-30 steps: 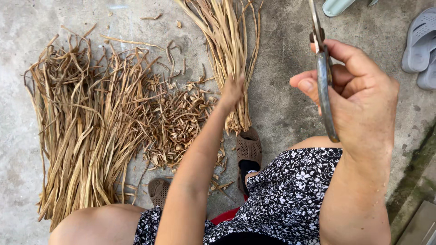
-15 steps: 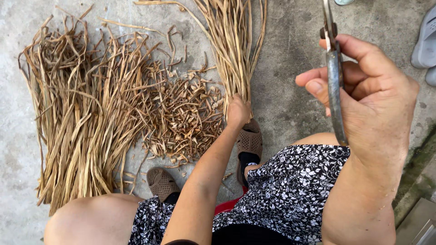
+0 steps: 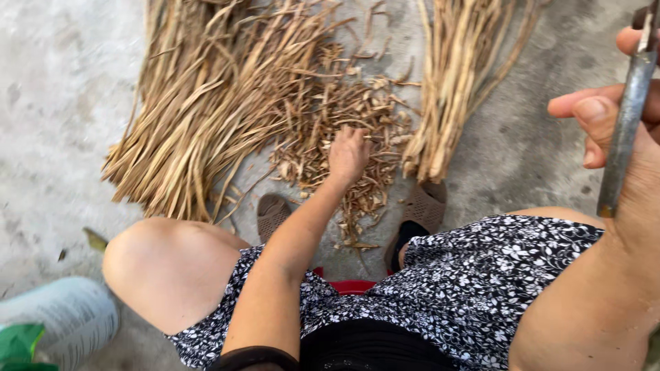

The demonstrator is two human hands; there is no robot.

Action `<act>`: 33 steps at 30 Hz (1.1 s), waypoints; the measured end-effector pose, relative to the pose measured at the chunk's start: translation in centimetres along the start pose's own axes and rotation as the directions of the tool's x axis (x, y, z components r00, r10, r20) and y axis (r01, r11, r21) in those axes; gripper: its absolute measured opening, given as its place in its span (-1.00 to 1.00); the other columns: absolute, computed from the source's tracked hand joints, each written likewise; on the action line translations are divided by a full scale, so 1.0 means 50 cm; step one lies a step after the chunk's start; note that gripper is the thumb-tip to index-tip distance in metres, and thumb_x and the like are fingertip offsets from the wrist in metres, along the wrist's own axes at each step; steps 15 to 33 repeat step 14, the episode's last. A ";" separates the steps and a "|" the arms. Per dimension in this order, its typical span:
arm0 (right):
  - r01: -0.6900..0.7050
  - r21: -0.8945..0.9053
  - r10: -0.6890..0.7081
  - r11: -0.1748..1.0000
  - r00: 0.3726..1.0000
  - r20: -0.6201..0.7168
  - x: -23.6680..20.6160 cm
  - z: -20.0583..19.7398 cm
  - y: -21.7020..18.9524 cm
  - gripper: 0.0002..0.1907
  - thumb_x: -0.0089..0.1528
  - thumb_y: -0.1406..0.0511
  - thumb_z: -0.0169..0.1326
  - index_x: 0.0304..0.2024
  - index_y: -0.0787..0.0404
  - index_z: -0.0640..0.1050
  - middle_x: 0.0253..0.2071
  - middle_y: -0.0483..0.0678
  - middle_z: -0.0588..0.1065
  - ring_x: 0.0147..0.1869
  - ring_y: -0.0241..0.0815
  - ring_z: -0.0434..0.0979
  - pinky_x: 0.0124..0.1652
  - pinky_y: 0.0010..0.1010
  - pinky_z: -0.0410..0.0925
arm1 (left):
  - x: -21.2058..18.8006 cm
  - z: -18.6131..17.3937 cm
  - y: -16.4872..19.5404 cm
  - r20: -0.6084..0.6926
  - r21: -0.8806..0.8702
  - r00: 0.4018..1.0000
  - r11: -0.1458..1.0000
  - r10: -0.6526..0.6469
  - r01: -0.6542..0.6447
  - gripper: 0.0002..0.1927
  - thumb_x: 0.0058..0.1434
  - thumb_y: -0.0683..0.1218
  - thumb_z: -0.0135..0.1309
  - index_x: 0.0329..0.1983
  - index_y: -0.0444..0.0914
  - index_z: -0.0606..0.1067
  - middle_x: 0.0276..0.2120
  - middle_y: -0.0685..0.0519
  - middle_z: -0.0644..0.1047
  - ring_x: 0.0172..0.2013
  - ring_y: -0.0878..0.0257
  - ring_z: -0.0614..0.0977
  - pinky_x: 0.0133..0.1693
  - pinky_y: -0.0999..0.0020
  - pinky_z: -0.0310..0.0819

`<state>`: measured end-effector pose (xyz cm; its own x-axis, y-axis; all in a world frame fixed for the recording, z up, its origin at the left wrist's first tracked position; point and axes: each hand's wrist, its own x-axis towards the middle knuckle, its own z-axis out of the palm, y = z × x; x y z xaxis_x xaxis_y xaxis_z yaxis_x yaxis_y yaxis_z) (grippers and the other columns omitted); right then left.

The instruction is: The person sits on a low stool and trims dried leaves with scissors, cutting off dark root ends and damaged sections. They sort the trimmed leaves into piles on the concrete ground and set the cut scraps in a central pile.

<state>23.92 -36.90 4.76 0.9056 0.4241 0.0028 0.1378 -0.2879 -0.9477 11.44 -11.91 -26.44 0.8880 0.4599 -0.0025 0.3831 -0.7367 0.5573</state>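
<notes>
Your left hand (image 3: 348,154), fingers curled, rested on the short dried scraps (image 3: 330,148), nearer than your right hand (image 3: 615,130) gripping upright shears (image 3: 627,124).

The person wore a black dress with a small white floral print (image 3: 481,288), bare-armed and bare-kneed, a dark band (image 3: 251,357) at the left arm, and brown perforated slip-on sandals (image 3: 425,206) on both feet.

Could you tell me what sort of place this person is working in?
Probably an outdoor yard or porch used for hand-sorting plant material. The rough concrete floor bears bundles of dried stalks and cut scraps; the left hand reaches into them, and the right hand holds a metal blade.
</notes>
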 end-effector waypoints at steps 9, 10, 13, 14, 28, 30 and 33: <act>0.054 -0.170 -0.029 0.984 0.989 0.142 0.062 0.116 0.004 -0.50 0.49 0.28 0.14 0.45 0.19 0.37 -0.16 -0.11 0.56 -0.40 -0.57 0.37 -0.33 -0.75 0.23 | -0.028 -0.253 -0.350 -0.343 0.132 0.727 0.736 -0.595 0.664 -0.63 0.17 -0.02 0.24 0.02 -0.18 0.50 0.00 -0.11 0.46 0.05 -0.10 0.46 0.03 -0.04 0.38; 0.057 -0.188 -0.029 0.980 0.988 0.151 0.068 0.129 0.003 -0.50 0.49 0.28 0.14 0.45 0.18 0.37 -0.17 -0.10 0.56 -0.37 -0.56 0.39 -0.33 -0.75 0.23 | -0.043 -0.268 -0.379 -0.367 0.096 0.672 0.692 -0.643 0.715 -0.57 0.17 -0.01 0.25 0.09 -0.16 0.47 0.07 -0.09 0.43 0.11 -0.09 0.43 0.08 -0.05 0.37; 0.092 -0.215 -0.049 0.972 0.979 0.199 0.081 0.163 0.003 -0.53 0.52 0.30 0.14 0.44 0.20 0.36 -0.18 -0.06 0.57 -0.34 -0.54 0.45 -0.37 -0.77 0.24 | -0.076 -0.290 -0.460 -0.472 0.169 0.625 0.632 -0.622 0.756 -0.51 0.16 -0.06 0.24 0.15 -0.17 0.41 0.24 -0.04 0.37 0.26 -0.05 0.36 0.12 -0.04 0.34; 0.098 -0.216 -0.053 0.971 0.977 0.206 0.085 0.151 -0.007 -0.53 0.52 0.30 0.14 0.44 0.20 0.36 -0.18 -0.06 0.57 -0.34 -0.54 0.45 -0.37 -0.77 0.24 | -0.086 -0.291 -0.483 -0.489 0.196 0.627 0.625 -0.606 0.756 -0.39 0.13 -0.08 0.25 0.26 -0.13 0.37 0.30 -0.03 0.35 0.34 -0.04 0.31 0.19 -0.03 0.33; 0.098 -0.216 -0.053 0.971 0.977 0.206 0.085 0.151 -0.007 -0.53 0.52 0.30 0.14 0.44 0.20 0.36 -0.18 -0.06 0.57 -0.34 -0.54 0.45 -0.37 -0.77 0.24 | -0.086 -0.291 -0.483 -0.489 0.196 0.627 0.625 -0.606 0.756 -0.39 0.13 -0.08 0.25 0.26 -0.13 0.37 0.30 -0.03 0.35 0.34 -0.04 0.31 0.19 -0.03 0.33; 0.098 -0.216 -0.053 0.971 0.977 0.206 0.085 0.151 -0.007 -0.53 0.52 0.30 0.14 0.44 0.20 0.36 -0.18 -0.06 0.57 -0.34 -0.54 0.45 -0.37 -0.77 0.24 | -0.086 -0.291 -0.483 -0.489 0.196 0.627 0.625 -0.606 0.756 -0.39 0.13 -0.08 0.25 0.26 -0.13 0.37 0.30 -0.03 0.35 0.34 -0.04 0.31 0.19 -0.03 0.33; 0.098 -0.216 -0.053 0.971 0.977 0.206 0.085 0.151 -0.007 -0.53 0.52 0.30 0.14 0.44 0.20 0.36 -0.18 -0.06 0.57 -0.34 -0.54 0.45 -0.37 -0.77 0.24 | -0.086 -0.291 -0.483 -0.489 0.196 0.627 0.625 -0.606 0.756 -0.39 0.13 -0.08 0.25 0.26 -0.13 0.37 0.30 -0.03 0.35 0.34 -0.04 0.31 0.19 -0.03 0.33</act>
